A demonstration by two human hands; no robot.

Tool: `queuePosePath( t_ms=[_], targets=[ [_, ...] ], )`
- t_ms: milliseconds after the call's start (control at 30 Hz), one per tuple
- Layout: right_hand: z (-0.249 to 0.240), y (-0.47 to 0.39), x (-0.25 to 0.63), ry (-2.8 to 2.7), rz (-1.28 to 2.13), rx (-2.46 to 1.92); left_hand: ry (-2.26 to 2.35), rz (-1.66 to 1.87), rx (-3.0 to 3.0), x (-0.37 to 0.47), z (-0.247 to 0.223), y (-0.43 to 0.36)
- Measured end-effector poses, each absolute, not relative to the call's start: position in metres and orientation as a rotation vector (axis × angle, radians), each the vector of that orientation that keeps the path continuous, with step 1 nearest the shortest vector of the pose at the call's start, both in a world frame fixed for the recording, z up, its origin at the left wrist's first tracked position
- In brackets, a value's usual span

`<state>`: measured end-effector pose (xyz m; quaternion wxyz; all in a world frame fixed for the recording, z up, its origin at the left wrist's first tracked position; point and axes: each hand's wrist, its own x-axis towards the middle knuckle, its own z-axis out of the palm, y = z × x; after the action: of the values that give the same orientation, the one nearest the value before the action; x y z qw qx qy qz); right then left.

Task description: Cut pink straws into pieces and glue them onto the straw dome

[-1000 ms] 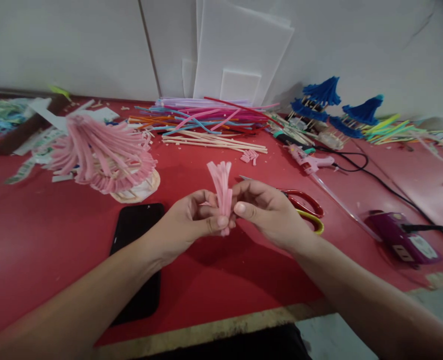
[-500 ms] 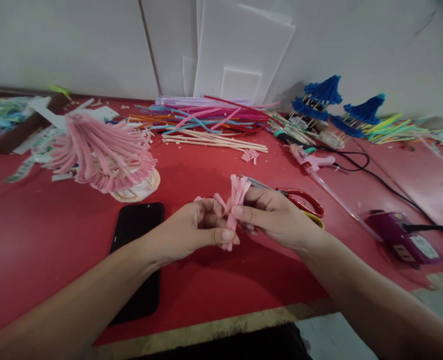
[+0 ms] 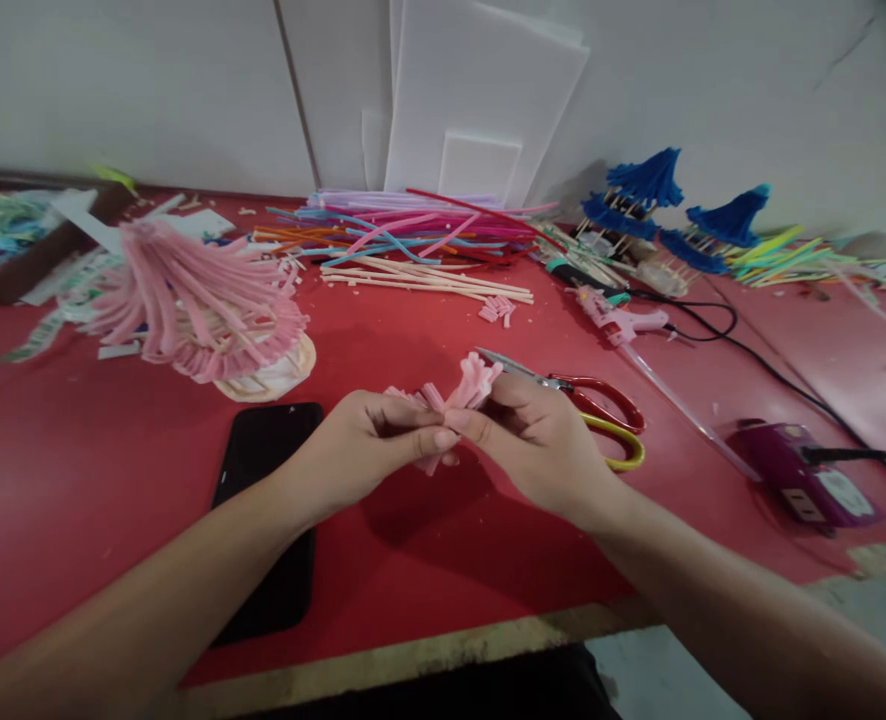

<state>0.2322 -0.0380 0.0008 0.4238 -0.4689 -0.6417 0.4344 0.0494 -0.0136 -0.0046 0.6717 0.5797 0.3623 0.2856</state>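
A small bundle of short pink pipe cleaner pieces point(image 3: 476, 382) fans out at its upper end, above the red table. My left hand point(image 3: 368, 445) pinches its lower part between thumb and fingers, and a few more pink ends poke out by these fingers. From the other side, my right hand point(image 3: 544, 435) grips the bundle, thumb pressed on its middle. Both thumb tips nearly meet there, and the fingers behind are partly hidden. Just beyond the right hand lie scissors point(image 3: 600, 395) with one red and one yellow handle loop. A black phone point(image 3: 269, 447) lies under my left forearm.
A pink umbrella-like pipe cleaner model point(image 3: 188, 300) stands at left. Colourful pipe cleaners point(image 3: 420, 225) and short pink pieces point(image 3: 497, 310) lie behind. At right are a pink glue gun point(image 3: 623, 322), a purple power box point(image 3: 803, 475), its cable and blue models point(image 3: 642, 185).
The bundle has tilted, its fanned end leaning right and towards me. My left hand has shifted slightly up and left, its thumb now close to the right thumb. More of the scissors' yellow loop shows.
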Motion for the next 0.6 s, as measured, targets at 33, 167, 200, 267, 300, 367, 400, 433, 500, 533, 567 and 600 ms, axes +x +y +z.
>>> queuePosePath(
  t_ms=[33,167,200,267,300,367,400,433,500,533,567,600],
  targets=[
    [0.001,-0.038,0.233,-1.605,1.113,-1.166,0.811,0.631,1.310,0.049,-0.004,-0.014],
    [0.001,-0.033,0.236,-1.546,1.399,-1.030,0.765,0.576,1.212,0.050,-0.004,-0.016],
    [0.000,-0.032,0.236,-1.533,1.417,-1.007,0.765,0.584,1.149,0.050,-0.005,-0.016],
    [-0.004,-0.032,0.236,-1.530,1.282,-1.019,0.783,0.634,1.019,0.051,-0.007,-0.016],
    [-0.006,-0.033,0.235,-1.550,1.142,-1.033,0.795,0.667,0.963,0.051,-0.008,-0.016],
    [-0.010,-0.036,0.232,-1.699,0.802,-1.008,0.811,0.724,0.884,0.052,-0.010,-0.015],
    [-0.011,-0.037,0.231,-1.811,0.617,-0.969,0.815,0.741,0.859,0.052,-0.011,-0.014],
    [-0.012,-0.038,0.230,-1.919,0.443,-0.923,0.818,0.751,0.831,0.052,-0.012,-0.013],
    [-0.013,-0.039,0.229,-2.044,0.182,-0.851,0.824,0.766,0.781,0.052,-0.014,-0.013],
    [-0.013,-0.039,0.228,-2.057,0.110,-0.839,0.828,0.771,0.761,0.052,-0.014,-0.013],
    [-0.012,-0.038,0.229,-2.050,0.072,-0.842,0.834,0.777,0.744,0.052,-0.014,-0.013],
    [-0.012,-0.038,0.229,-2.047,0.062,-0.849,0.837,0.782,0.728,0.053,-0.014,-0.013]
  ],
)
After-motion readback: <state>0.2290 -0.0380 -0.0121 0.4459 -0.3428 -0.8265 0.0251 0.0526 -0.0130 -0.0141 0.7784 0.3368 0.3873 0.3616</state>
